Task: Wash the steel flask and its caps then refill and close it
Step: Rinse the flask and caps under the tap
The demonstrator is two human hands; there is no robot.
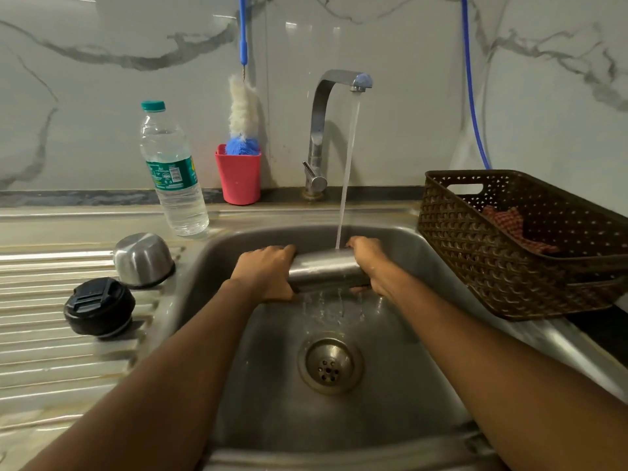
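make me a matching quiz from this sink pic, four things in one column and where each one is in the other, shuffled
Things
1. steel flask
2. black cap
3. bottle brush
4. checked cloth

Places
A. standing in the red cup
B. inside the brown basket
C. sideways under the running tap
D. on the ribbed drainboard

Pairs: 1-C, 2-D, 3-A, 4-B

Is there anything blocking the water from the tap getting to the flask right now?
Nothing visible does. The stream falls straight from the tap onto the steel flask, held sideways over the sink by the left hand and right hand.
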